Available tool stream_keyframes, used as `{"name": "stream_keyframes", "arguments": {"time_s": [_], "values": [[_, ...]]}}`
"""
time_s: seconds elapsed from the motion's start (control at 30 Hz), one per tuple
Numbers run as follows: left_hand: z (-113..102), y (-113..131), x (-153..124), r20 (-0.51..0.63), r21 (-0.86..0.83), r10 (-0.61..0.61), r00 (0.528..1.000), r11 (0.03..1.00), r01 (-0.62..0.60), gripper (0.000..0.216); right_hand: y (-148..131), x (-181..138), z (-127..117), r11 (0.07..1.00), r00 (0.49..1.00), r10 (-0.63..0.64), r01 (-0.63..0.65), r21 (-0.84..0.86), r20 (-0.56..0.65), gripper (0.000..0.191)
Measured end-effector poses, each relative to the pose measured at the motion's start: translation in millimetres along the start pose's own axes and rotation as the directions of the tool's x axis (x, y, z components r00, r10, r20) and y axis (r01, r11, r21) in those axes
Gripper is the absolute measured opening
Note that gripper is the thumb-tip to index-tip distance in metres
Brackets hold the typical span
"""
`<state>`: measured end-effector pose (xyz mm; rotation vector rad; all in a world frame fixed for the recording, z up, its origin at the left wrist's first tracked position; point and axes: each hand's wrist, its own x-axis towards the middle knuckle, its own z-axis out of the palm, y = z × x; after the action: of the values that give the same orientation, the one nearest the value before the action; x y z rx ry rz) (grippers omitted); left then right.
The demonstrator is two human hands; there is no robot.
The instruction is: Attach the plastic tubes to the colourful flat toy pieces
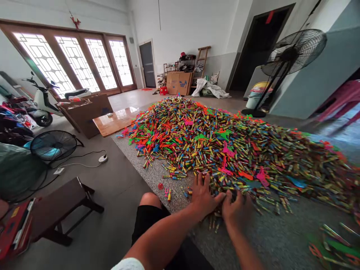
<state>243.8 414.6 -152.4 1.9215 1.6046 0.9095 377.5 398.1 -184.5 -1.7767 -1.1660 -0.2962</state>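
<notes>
A wide heap of small striped tubes [197, 153], mostly yellow, red and blue, spreads over the speckled grey slab before me. My left hand [204, 197] lies palm down on the heap's near edge, its fingers spread over the tubes. Close beside it, my right hand [237, 210] rests on the same edge, fingers apart and slightly bent, a little blurred. The two thumbs nearly meet. Both palms hide the tubes under them. Bright plastic pieces are mixed in, among them a pink one [262, 177] and a green one [201, 137].
Loose tubes and a pink forked piece [166, 192] lie left of my hands. A dark wooden stool [60, 204], a floor fan [54, 145] and a power strip [102, 159] stand left. Behind are a cardboard box [90, 112] and a standing fan [292, 54].
</notes>
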Motion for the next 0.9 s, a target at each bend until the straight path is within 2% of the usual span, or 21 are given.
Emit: {"name": "stream_keyframes", "arguments": {"time_s": [0.13,0.27,0.33,0.4,0.47,0.53,0.57,0.63,0.7,0.77,0.9], "values": [[8.9,6.5,4.8,-0.064,-0.022,-0.018,0.998,1.0,0.016,0.092,-4.5,5.4,5.0,0.996,0.997,0.072,-0.074,0.046,0.028,0.057],[3.1,3.8,14.1,-0.075,-0.077,0.049,0.996,0.996,-0.054,0.085,-9.8,8.3,-11.1,0.995,0.992,0.064,-0.072,0.069,0.11,0.057],[-13.8,-6.1,20.8,-0.066,-0.102,0.079,0.995,0.991,-0.085,0.076,-15.3,0.5,-27.6,0.998,0.99,0.011,-0.019,0.056,0.138,0.056],[-41.9,-22.0,23.7,-0.099,-0.069,0.092,0.991,0.993,-0.099,0.069,-24.1,-16.9,-48.9,0.995,0.975,-0.095,0.088,0.041,0.201,0.057],[-76.2,-41.6,16.5,-0.122,0.061,0.107,0.987,0.993,-0.1,0.067,-34.2,-41.3,-71.8,0.978,0.933,-0.208,0.208,0.033,0.293,0.065],[-107.1,-61.3,-4.2,-0.116,0.218,0.111,0.987,0.972,-0.084,0.069,-42.5,-66.9,-91.8,0.953,0.873,-0.29,0.299,0.039,0.391,0.078],[-118.6,-70.3,-19.0,-0.074,0.287,0.131,0.989,0.952,-0.105,0.074,-45.2,-78.0,-99.3,0.943,0.843,-0.316,0.33,0.045,0.435,0.084],[-130.9,-84.8,-51.7,0.087,0.382,0.194,0.977,0.899,-0.213,0.096,-47.6,-93.7,-108.4,0.924,0.779,-0.354,0.376,0.067,0.517,0.093],[-130.2,-93.3,-78.6,0.24,0.407,0.247,0.939,0.852,-0.328,0.111,-47.0,-99.2,-109.4,0.913,0.72,-0.37,0.4,0.085,0.587,0.097],[-120.7,-95.3,-89.9,0.298,0.419,0.258,0.919,0.83,-0.369,0.116,-45.3,-96.0,-104.7,0.915,0.689,-0.353,0.394,0.082,0.633,0.099],[-92.4,-82.6,-67.5,0.274,0.436,0.239,0.931,0.832,-0.342,0.11,-42.0,-78.2,-88.6,0.932,0.67,-0.306,0.355,0.07,0.676,0.095]]}}
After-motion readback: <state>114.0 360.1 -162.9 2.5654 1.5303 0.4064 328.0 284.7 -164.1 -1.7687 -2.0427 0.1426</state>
